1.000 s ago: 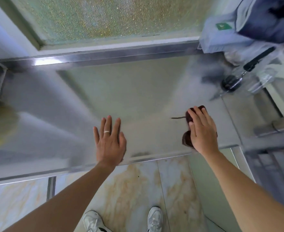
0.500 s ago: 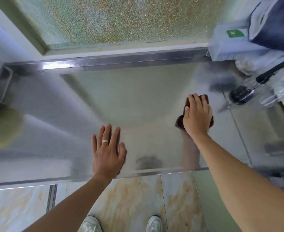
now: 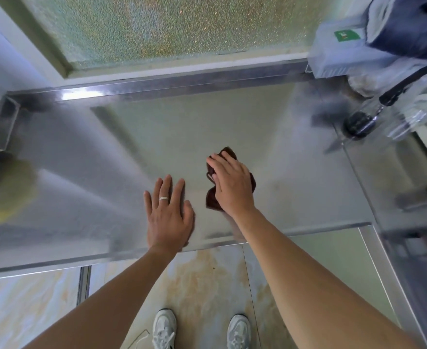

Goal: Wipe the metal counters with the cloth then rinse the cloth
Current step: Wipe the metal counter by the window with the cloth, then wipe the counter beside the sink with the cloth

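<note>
- Cloth [image 3: 210, 201], dark brown and bunched up, lay on the metal counter [image 3: 295, 187] under the right hand [image 3: 232, 187].
- That right hand lay on top of the cloth with its fingers stretched out and close together, pressing it down. Bits of cloth poked out past the fingertips and beside the wrist.
- Just beside it, the left hand [image 3: 168, 216] lay flat on the counter near the front edge. Its fingers were straight and a little spread, and it held nothing. One finger wore a thin silver ring [image 3: 163, 198].
- The two hands were close but did not touch.
- Both bare arms reached in from the bottom of the view.
- The counter was shiny and grey, with a raised metal rim [image 3: 157, 85] along the back.
- Behind the rim sat a bumpy frosted window [image 3: 157, 28].
- Far off to the right, at the counter's end, stood a clear glass pot with a black knob [image 3: 357, 122] and a black handle [image 3: 404, 84].
- Behind that were a pale box with a green label [image 3: 346, 35] and something dark blue [image 3: 414, 23].
- At the left edge was a blurry yellow shape [image 3: 3, 192]; I could not tell what it was.
- Below the counter, two white shoes [image 3: 164, 328] stood on a tan, marbled tile floor [image 3: 202, 280].
</note>
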{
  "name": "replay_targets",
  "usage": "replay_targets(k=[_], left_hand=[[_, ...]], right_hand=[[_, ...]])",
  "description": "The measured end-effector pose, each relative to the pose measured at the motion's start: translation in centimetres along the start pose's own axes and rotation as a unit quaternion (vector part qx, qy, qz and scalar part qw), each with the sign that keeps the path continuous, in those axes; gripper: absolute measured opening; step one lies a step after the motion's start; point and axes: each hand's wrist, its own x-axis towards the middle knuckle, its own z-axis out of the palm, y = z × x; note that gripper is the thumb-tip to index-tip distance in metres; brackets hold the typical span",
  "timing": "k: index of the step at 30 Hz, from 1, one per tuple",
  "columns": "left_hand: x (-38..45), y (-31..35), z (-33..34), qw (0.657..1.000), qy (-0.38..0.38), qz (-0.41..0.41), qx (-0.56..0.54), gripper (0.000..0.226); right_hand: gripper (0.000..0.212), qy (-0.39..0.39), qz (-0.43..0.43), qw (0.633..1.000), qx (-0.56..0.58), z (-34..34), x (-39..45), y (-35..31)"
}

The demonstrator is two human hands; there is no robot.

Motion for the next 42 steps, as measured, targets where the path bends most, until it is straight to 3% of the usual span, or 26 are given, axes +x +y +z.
replay_targets(k=[8,13,16,19,22,28,31,37,42], left_hand=[[-0.3,-0.8,-1.0,0.997,-0.054,0.018,-0.046,0.066],[-2.7,-0.1,-4.1,0.991,-0.099,0.073,-0.043,0.052],[-5.1,3.7,-6.5,0.98,-0.107,0.159,-0.054,0.054],[-8.4,10.0,-8.8,0.948,-0.12,0.283,-0.079,0.054],[-13.0,16.7,-10.9,0.892,-0.131,0.418,-0.112,0.045],[-25.0,26.9,-11.8,0.722,-0.166,0.656,-0.144,0.037],[-31.9,30.2,-11.2,0.647,-0.216,0.719,-0.131,0.042],[-46.5,35.5,-9.5,0.502,-0.274,0.81,-0.131,0.035],[-56.4,37.6,-6.3,0.408,-0.304,0.856,-0.095,0.036]], right_hand=[[0.043,-0.044,0.055,0.996,0.046,-1.5,-7.2,-4.7],[0.036,-0.179,0.153,0.964,0.121,-6.9,-13.8,-7.0],[0.036,-0.14,0.253,0.949,0.126,-12.0,-19.1,-8.0],[0.034,-0.043,0.348,0.933,0.084,-17.5,-25.1,-8.7],[0.033,0.093,0.425,0.898,0.072,-22.7,-30.9,-9.2],[0.034,0.281,0.56,0.78,0.0,-29.4,-42.9,-10.4],[0.034,0.342,0.614,0.711,-0.014,-30.7,-50.1,-11.7],[0.026,0.456,0.711,0.535,-0.028,-30.7,-64.6,-13.1],[0.022,0.501,0.762,0.407,-0.049,-29.2,-73.6,-12.9]])
